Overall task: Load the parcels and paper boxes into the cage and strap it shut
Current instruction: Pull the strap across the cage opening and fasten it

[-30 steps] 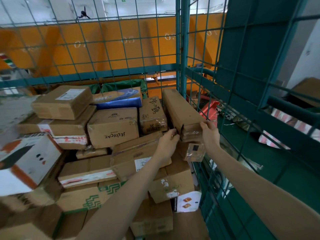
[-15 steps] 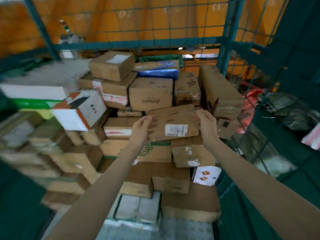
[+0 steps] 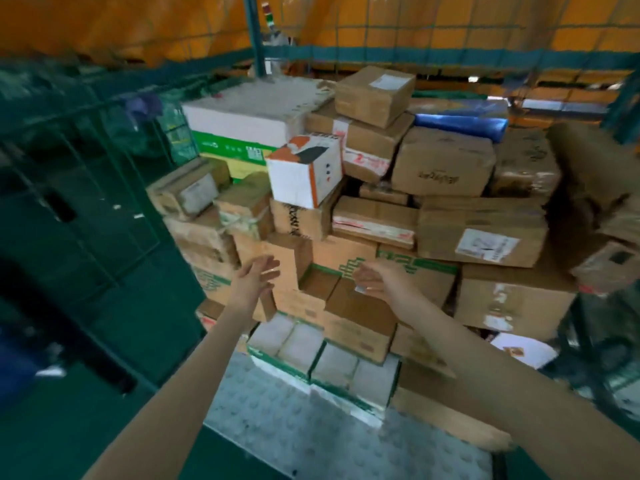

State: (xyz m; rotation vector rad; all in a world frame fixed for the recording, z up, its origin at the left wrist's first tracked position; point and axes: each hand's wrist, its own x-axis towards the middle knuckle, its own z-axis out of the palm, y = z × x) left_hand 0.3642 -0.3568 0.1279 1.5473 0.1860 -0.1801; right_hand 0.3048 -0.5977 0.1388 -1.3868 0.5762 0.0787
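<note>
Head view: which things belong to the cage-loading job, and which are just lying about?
Job: cardboard boxes, white-and-orange box, blue parcel, cage, left hand, right hand.
Lying about: orange sheeting, signal light behind the cage.

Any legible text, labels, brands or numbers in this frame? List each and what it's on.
None reads cleanly; the frame is motion-blurred.
Brown box: dark printed word, blurred.
Shipping label on the wide box: too small.
Green-and-white carton: code-like print, blurred.
Red-and-white tape: marks, unreadable.
</note>
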